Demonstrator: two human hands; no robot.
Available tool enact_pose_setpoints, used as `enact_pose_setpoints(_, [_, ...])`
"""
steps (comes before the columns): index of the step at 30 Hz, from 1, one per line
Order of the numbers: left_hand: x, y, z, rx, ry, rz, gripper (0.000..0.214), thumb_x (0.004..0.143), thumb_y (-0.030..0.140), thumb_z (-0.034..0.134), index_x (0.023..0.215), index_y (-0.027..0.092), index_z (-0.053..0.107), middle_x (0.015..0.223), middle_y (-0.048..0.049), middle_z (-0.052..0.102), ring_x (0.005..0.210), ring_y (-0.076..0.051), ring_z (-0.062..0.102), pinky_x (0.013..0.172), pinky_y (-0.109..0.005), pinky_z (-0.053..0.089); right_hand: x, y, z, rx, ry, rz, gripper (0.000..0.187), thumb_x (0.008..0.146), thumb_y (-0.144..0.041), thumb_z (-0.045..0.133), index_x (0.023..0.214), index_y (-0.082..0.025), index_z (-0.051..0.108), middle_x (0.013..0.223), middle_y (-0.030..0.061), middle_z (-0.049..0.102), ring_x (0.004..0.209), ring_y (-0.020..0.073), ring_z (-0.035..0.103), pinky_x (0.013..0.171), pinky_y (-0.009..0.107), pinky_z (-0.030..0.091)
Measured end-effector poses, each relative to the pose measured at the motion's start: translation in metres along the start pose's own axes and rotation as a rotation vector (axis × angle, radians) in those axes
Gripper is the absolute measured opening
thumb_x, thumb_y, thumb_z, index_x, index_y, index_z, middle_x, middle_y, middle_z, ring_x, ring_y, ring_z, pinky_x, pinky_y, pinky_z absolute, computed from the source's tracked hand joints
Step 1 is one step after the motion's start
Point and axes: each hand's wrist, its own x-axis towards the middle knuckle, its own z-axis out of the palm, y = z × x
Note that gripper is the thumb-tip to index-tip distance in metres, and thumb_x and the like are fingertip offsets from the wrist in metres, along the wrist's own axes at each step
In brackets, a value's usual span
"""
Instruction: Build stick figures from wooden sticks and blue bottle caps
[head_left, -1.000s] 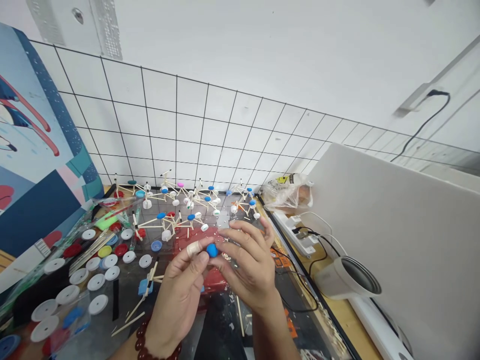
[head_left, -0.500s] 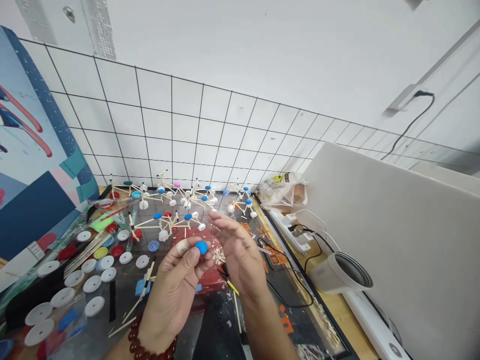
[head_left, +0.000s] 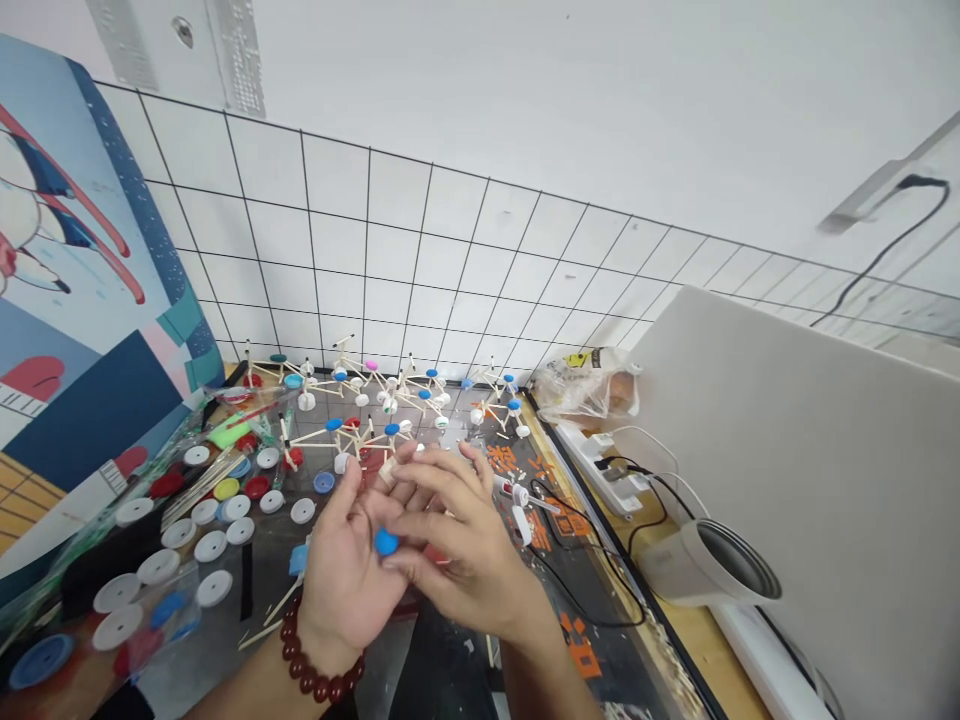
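Observation:
My left hand [head_left: 349, 565] is palm up with its thumb and fingers stretched out, a beaded bracelet at the wrist. My right hand [head_left: 469, 545] reaches over that palm, thumb and forefinger closed on a small, rounded blue lump [head_left: 386, 542]. Whether the lump also touches the left palm, I cannot tell. Behind the hands stand several stick figures joined from matchsticks, with blue pieces [head_left: 334, 425] and small white wheels [head_left: 523, 431]. A light blue block [head_left: 298, 559] with sticks is partly hidden by my left wrist.
Many white plastic discs [head_left: 211, 546] lie at left beside a bundle of thin sticks [head_left: 201, 487] and a yellow disc [head_left: 225, 488]. Right of the hands are black cables [head_left: 585, 603], a power strip [head_left: 600, 465], a roll [head_left: 709, 560] and a plastic bag [head_left: 585, 385].
The blue lump has passed from my left fingers to my right fingertips. My left hand has opened palm up, and my right hand has moved left over it. The view has shifted slightly.

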Motion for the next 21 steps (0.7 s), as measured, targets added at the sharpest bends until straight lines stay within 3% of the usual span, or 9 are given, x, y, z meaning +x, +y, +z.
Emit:
enact_pose_setpoints(4, [0.004, 0.002, -0.001, -0.069, 0.058, 0.023, 0.04, 0.104, 0.034, 0.04, 0.116, 0.009, 0.069, 0.094, -0.0119, 0.078, 0.08, -0.017, 0.076, 0.066, -0.022, 0.062, -0.002, 0.001, -0.002, -0.041, -0.136, 0.001, 0.034, 0.093, -0.038, 0.063, 0.126, -0.03, 0.064, 0.134, 0.0022, 0.065, 0.136, 0.0247, 0.049, 0.123, 0.053, 0.011])
enact_pose_setpoints(7, [0.009, -0.003, -0.004, -0.09, 0.063, 0.056, 0.036, 0.104, 0.029, 0.042, 0.112, 0.01, 0.07, 0.099, -0.0124, 0.078, 0.081, -0.016, 0.076, 0.069, -0.022, 0.062, -0.004, 0.0, -0.003, -0.005, -0.055, 0.062, 0.038, 0.098, -0.043, 0.053, 0.133, -0.029, 0.058, 0.136, 0.0037, 0.063, 0.136, 0.0255, 0.049, 0.122, 0.054, 0.016])
enact_pose_setpoints(10, [0.011, -0.013, -0.005, -0.102, 0.049, 0.084, 0.036, 0.104, 0.029, 0.041, 0.104, 0.011, 0.072, 0.1, -0.0118, 0.078, 0.083, -0.016, 0.076, 0.074, -0.023, 0.062, -0.004, -0.004, 0.005, -0.059, 0.097, 0.166, 0.036, 0.102, -0.032, 0.04, 0.135, -0.026, 0.054, 0.138, 0.0051, 0.061, 0.136, 0.0251, 0.047, 0.118, 0.054, 0.023])
enact_pose_setpoints(14, [0.008, -0.03, -0.004, -0.12, 0.15, 0.08, 0.032, 0.103, 0.024, 0.042, 0.101, 0.017, 0.073, 0.083, -0.0032, 0.078, 0.075, -0.011, 0.074, 0.086, -0.023, 0.059, -0.001, -0.009, 0.021, -0.201, 0.115, 0.227, 0.038, 0.101, -0.027, 0.039, 0.136, -0.024, 0.053, 0.141, 0.0063, 0.058, 0.138, 0.0272, 0.042, 0.116, 0.054, 0.022])
enact_pose_setpoints(17, [0.004, -0.043, -0.006, -0.104, 0.149, 0.087, 0.033, 0.104, 0.024, 0.039, 0.115, 0.02, 0.071, 0.094, -0.0036, 0.078, 0.095, -0.013, 0.074, 0.1, -0.027, 0.054, 0.001, -0.007, 0.027, -0.26, 0.054, 0.229, 0.04, 0.099, -0.026, 0.041, 0.138, -0.024, 0.052, 0.142, 0.0067, 0.057, 0.137, 0.0282, 0.042, 0.115, 0.055, 0.019])
enact_pose_setpoints(21, [-0.002, -0.05, -0.009, -0.035, 0.008, 0.037, 0.035, 0.103, 0.036, 0.045, 0.122, 0.022, 0.069, 0.118, -0.0073, 0.074, 0.122, -0.021, 0.063, 0.106, -0.035, 0.049, 0.0, 0.002, 0.024, -0.283, 0.077, 0.237, 0.042, 0.1, -0.026, 0.037, 0.14, -0.023, 0.049, 0.14, 0.0085, 0.058, 0.136, 0.0281, 0.042, 0.115, 0.055, 0.016])
